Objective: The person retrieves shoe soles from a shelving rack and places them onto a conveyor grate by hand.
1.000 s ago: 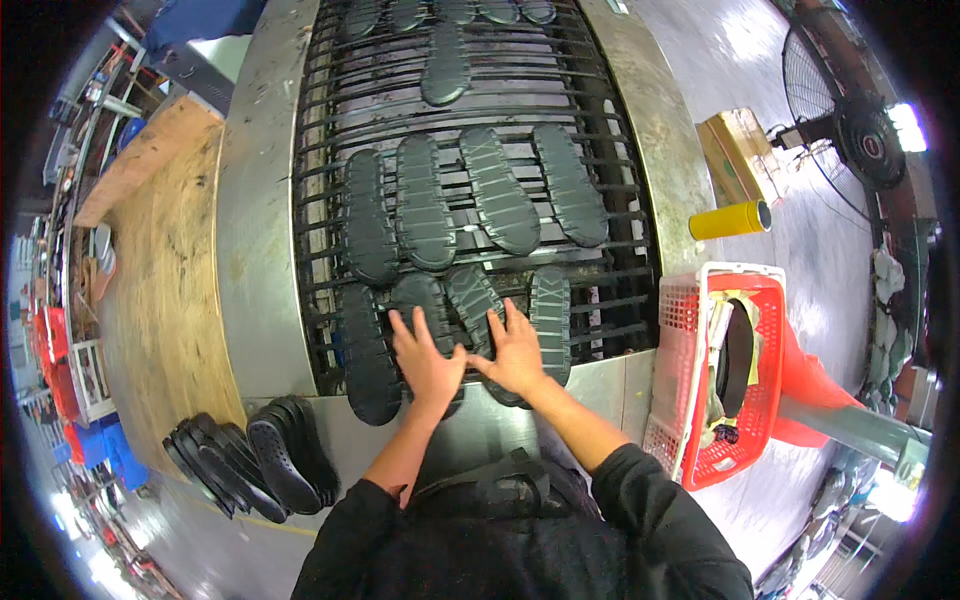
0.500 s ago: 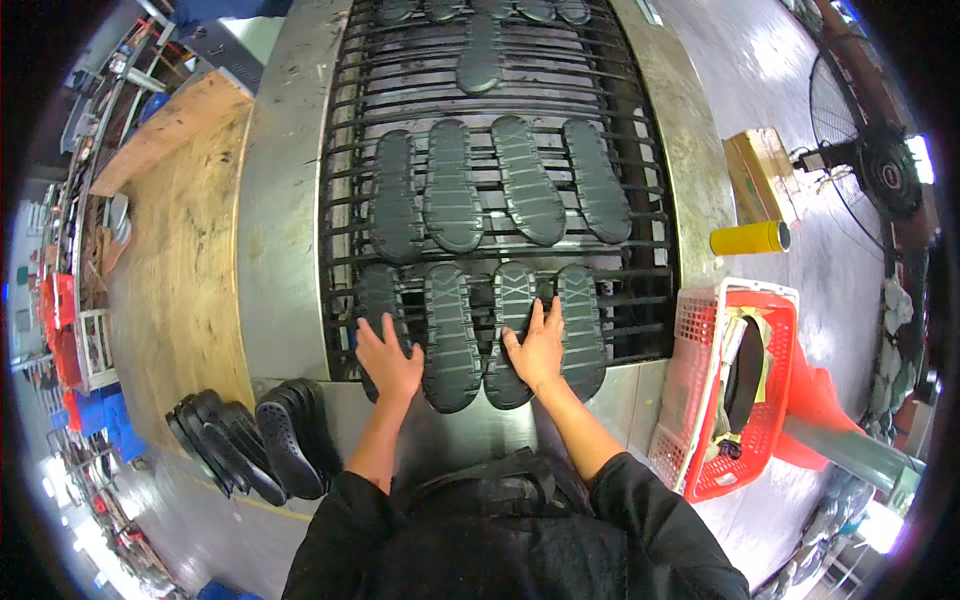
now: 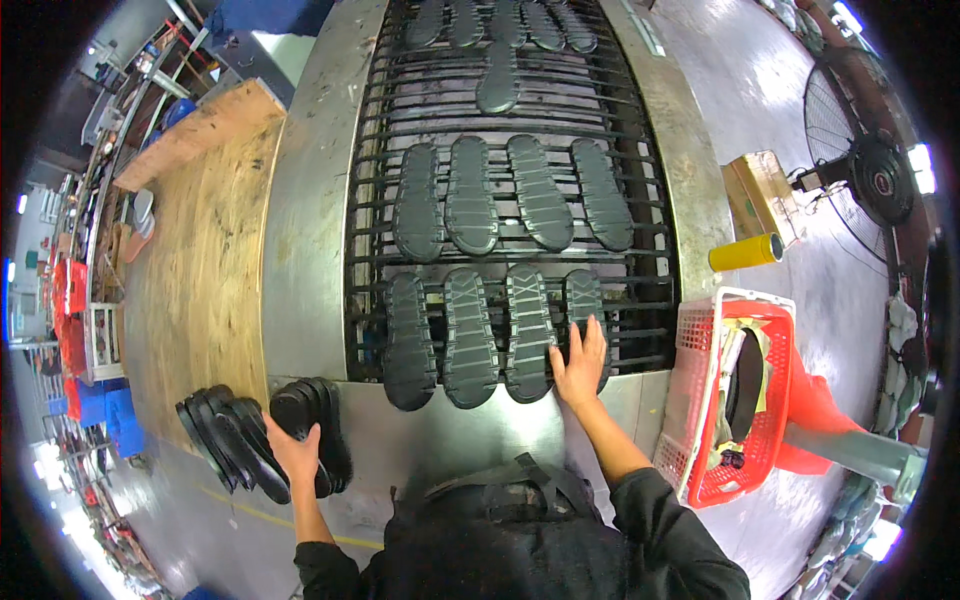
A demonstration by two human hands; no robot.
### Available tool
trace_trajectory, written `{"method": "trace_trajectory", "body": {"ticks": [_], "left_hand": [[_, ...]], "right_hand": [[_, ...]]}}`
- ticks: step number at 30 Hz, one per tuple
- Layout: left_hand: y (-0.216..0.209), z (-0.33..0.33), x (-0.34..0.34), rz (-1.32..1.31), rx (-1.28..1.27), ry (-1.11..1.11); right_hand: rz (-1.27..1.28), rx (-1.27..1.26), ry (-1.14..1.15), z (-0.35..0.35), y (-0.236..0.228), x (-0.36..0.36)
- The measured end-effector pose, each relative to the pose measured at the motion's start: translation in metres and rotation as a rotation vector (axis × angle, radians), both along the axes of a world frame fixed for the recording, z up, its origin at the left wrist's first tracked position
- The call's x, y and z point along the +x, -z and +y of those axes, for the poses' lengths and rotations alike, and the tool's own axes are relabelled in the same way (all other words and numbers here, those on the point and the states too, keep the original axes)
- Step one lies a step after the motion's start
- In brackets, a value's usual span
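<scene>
My left hand (image 3: 294, 455) is at a bunch of black shoe soles (image 3: 325, 420) at the lower left. Its thumb and fingers straddle the upper part of one sole (image 3: 291, 408); the far side of the grip is hidden. My right hand (image 3: 580, 370) lies open, fingers extended, on the rightmost sole (image 3: 583, 290) of the near row. Its thumb reaches the edge of the neighbouring ribbed sole (image 3: 528, 335). Two more soles, a smoother one (image 3: 408, 340) and a ribbed one (image 3: 469, 340), complete that row, their near ends overlapping the metal edge.
Behind, another row of soles (image 3: 472, 195) lies on the black-barred conveyor (image 3: 370, 165), with more farther off. A second bunch of soles (image 3: 225, 430) is at the left, by a wooden board (image 3: 200, 260). At right are a red-and-white basket (image 3: 790, 390), yellow tube (image 3: 745, 253), carton (image 3: 765, 195) and fan (image 3: 880, 180).
My left hand has gone from the near row's leftmost sole down left to the bunch of soles. My right hand has shifted right onto the rightmost sole. The camera view has shifted slightly.
</scene>
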State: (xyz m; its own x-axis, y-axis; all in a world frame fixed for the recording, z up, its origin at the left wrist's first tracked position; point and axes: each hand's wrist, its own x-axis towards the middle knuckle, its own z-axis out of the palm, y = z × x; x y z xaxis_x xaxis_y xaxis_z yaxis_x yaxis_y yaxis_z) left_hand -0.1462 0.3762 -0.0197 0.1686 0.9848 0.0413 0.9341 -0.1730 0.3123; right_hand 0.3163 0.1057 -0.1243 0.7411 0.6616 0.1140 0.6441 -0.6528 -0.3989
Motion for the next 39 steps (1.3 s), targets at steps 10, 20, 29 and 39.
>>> {"method": "trace_trajectory", "body": {"ticks": [10, 20, 29, 39], "left_hand": [[-0.061, -0.073, 0.179, -0.597, -0.550, 0.327], [-0.015, -0.115, 0.271, -0.683, -0.993, 0.557], [0.021, 0.019, 0.002, -0.082, 0.052, -0.110], [0.037, 0.018, -0.042, -0.375, -0.941, 0.071]], "right_hand": [[1.277, 0.440, -0.214, -0.018, -0.058, -0.065], [0.651, 0.234, 0.144, -0.047, -0.081, 0.025], [0.168, -0.174, 0.167, -0.070, 0.050, 0.196], [0.586, 0.240, -0.043, -0.050, 0.030, 0.042]]}}
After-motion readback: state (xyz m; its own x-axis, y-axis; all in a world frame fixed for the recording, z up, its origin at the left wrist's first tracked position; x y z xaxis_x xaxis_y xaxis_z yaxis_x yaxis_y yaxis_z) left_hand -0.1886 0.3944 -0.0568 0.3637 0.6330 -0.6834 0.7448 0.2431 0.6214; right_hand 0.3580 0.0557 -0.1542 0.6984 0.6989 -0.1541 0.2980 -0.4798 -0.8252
